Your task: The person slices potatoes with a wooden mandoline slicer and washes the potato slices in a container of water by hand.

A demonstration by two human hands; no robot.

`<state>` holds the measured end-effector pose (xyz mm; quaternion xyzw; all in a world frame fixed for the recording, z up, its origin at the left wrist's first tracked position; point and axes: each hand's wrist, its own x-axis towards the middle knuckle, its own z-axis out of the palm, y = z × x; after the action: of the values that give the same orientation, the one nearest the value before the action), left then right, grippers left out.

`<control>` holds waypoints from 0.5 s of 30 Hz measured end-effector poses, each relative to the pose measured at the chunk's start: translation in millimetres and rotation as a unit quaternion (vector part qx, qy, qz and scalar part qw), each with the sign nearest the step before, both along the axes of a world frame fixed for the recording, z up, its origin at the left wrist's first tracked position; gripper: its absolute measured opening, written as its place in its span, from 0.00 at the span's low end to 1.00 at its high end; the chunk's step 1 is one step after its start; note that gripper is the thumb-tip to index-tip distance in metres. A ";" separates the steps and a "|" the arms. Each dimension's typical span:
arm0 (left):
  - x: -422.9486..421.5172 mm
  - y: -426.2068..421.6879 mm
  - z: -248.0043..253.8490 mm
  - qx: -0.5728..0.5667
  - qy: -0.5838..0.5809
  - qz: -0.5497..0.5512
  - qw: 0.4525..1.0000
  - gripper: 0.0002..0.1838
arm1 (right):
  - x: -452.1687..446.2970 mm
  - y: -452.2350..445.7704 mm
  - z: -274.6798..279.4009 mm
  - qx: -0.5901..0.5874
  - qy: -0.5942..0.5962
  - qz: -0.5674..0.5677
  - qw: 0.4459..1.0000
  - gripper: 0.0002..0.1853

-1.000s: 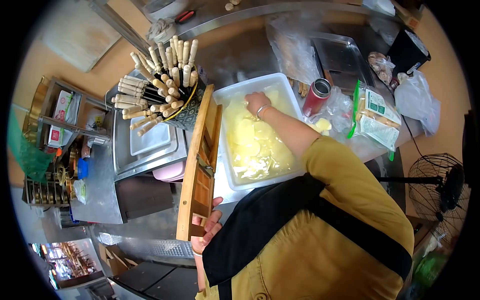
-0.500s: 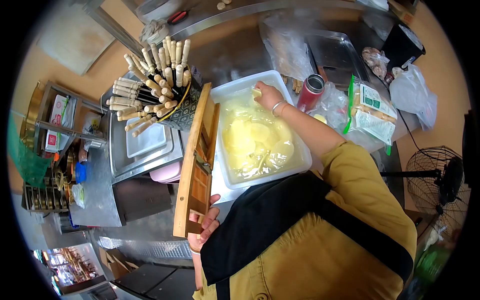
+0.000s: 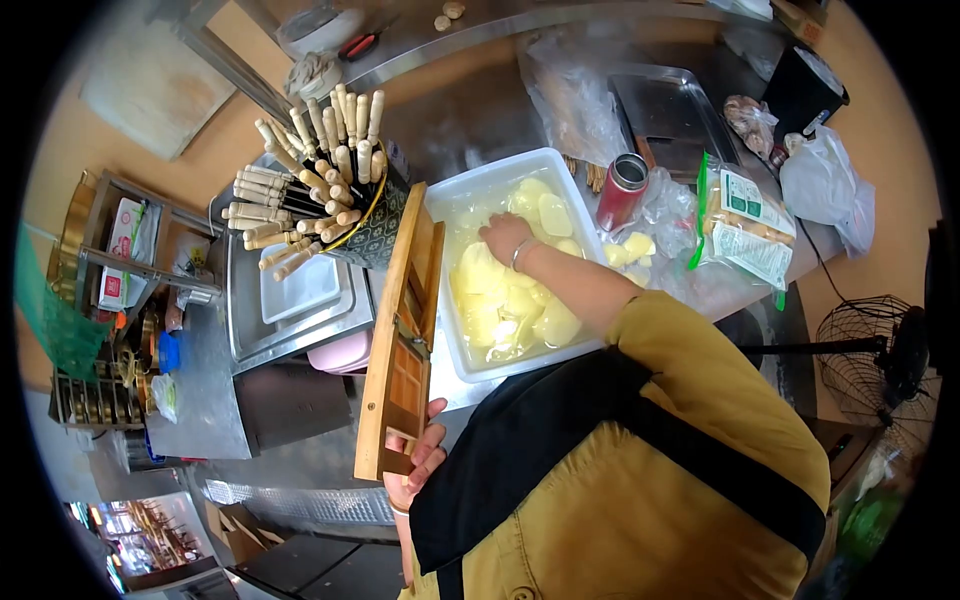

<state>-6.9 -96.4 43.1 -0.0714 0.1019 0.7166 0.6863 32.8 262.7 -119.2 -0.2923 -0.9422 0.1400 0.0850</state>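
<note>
A white plastic tub (image 3: 588, 215) holds water and many pale yellow slices (image 3: 487, 278) that look like potato. My right hand (image 3: 505, 238) is down in the tub among the slices, a bracelet on its wrist; the fingertips are under water and hard to make out. My left hand (image 3: 422, 455) is closed around the lower end of a wooden mandoline slicer (image 3: 393, 385). The slicer stands tilted on edge along the tub's left side. More pale yellow pieces (image 3: 632, 250) lie on plastic to the right of the tub.
Left of the tub stands a patterned bucket (image 3: 385, 225) full of wooden-handled skewers (image 3: 335, 165). A red thermos (image 3: 622, 192), a bag of food (image 3: 745, 225) and a metal tray (image 3: 675, 120) are on the right. A fan (image 3: 870, 350) stands at far right.
My right hand has moved down and left, from the tub's far edge with a slice in its fingers into the water. Slices now show at the far right of the tub.
</note>
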 end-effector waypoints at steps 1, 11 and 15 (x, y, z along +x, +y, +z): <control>0.7 -0.6 -0.7 -0.001 -0.002 0.005 1.000 0.30 | 2.6 -2.4 -5.0 -0.014 0.010 -0.022 1.000 0.11; -1.3 12.7 -2.0 -0.003 0.002 -0.016 1.000 0.30 | 32.4 -53.2 41.8 -0.124 -0.112 0.159 0.973 0.21; -0.6 17.0 1.1 -0.011 0.014 -0.030 0.999 0.31 | 48.4 -77.1 58.5 -0.125 -0.118 0.193 0.966 0.32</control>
<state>-7.4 -79.4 44.2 -0.0659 0.1217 0.6957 0.7049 81.2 185.7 -60.7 -0.1276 -0.9592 0.2347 -0.0924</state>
